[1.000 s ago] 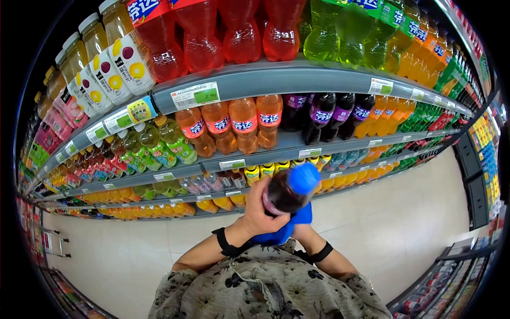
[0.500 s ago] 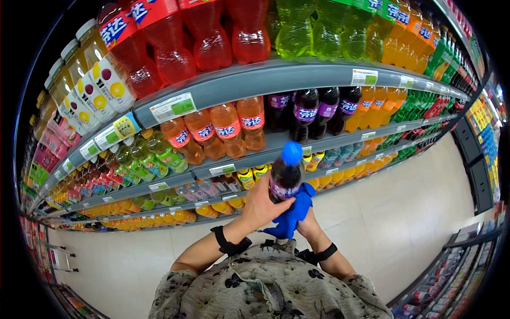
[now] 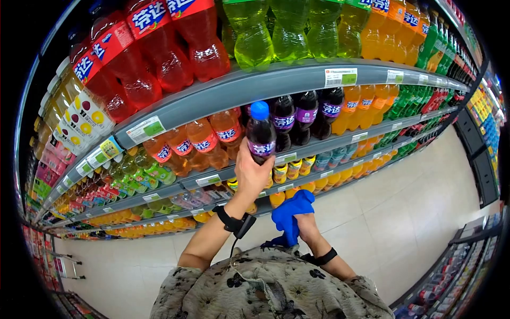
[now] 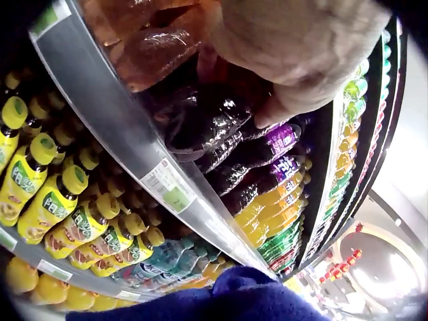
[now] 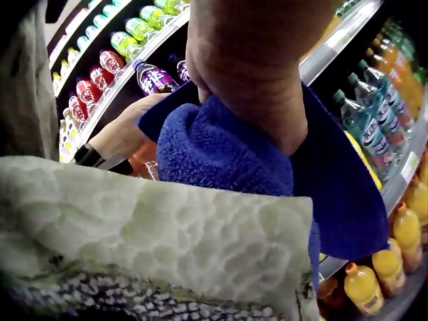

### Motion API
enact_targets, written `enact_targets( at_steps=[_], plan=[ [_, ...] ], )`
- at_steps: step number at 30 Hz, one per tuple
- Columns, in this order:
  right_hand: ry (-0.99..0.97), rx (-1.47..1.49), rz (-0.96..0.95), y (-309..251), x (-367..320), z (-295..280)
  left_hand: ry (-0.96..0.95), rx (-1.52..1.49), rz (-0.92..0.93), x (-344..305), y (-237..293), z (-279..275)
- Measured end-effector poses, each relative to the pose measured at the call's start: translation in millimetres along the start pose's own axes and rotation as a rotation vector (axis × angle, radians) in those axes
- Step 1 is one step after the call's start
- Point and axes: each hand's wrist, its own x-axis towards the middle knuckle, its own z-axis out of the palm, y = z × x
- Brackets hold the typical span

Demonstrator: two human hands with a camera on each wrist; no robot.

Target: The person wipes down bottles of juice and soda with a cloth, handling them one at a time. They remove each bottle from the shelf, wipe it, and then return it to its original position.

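In the head view my left hand (image 3: 252, 171) grips the lower part of a dark purple bottle (image 3: 261, 133) with a blue cap, upright at the middle shelf's edge. It stands left of a row of similar dark bottles (image 3: 305, 114) and right of orange-red bottles (image 3: 204, 141). The left wrist view shows the hand (image 4: 294, 57) above the dark bottles (image 4: 207, 124) on the shelf. My right hand (image 3: 306, 226) holds a crumpled blue cloth (image 3: 293, 211) low before the body; in the right wrist view the cloth (image 5: 221, 147) hangs from the hand (image 5: 251, 73), its fingers partly hidden.
Large red bottles (image 3: 154, 48) and green bottles (image 3: 289, 32) fill the upper shelf, whose grey edge (image 3: 255, 82) overhangs the middle one. Yellow-labelled bottles (image 3: 294, 169) stand on the shelf below. Pale floor (image 3: 361, 228) lies behind, with another shelf unit (image 3: 446, 271) at lower right.
My left hand has carried the bottle up and left from in front of the body to the shelf, away from the cloth. The right hand with the cloth has stayed low.
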Motion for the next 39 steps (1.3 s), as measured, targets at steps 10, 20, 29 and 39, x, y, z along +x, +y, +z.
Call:
enact_targets(
  at_steps=[10, 20, 29, 39],
  plan=[
    [-0.051, 0.072, 0.047, -21.5, 10.3, -28.1, 0.089, -0.056, -0.116, -6.8, 3.8, 15.2],
    [-0.07, 0.092, 0.113, -36.0, 11.4, -35.7, 0.137, 0.088, -0.113, 17.9, -5.2, 34.3],
    [-0.037, 0.061, 0.098, -17.8, 15.2, -51.3, 0.205, 0.262, -0.046, 21.5, -7.5, 40.1],
    [-0.099, 0.06, 0.102, -34.0, 9.7, -40.7, 0.275, 0.28, 0.1, 15.9, -8.9, 45.3]
  ],
)
